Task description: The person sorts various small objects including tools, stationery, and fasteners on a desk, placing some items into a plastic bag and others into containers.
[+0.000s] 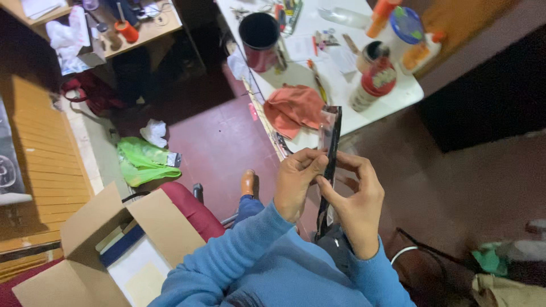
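Dark red floor (216, 148), cluttered white table (341, 91) with an orange cloth (293, 108) and a dark mug (260, 40); open cardboard box (96, 244) lower left. Between both hands, upright, a narrow black strip (329, 165): left hand (297, 181) pinching its left edge, right hand (358, 199) gripping its right edge.

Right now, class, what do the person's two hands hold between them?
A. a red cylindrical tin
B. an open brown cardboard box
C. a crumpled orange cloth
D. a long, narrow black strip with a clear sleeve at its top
D: the left hand and the right hand both pinch the long, narrow black strip, held upright, while the orange cloth lies untouched on the white table.
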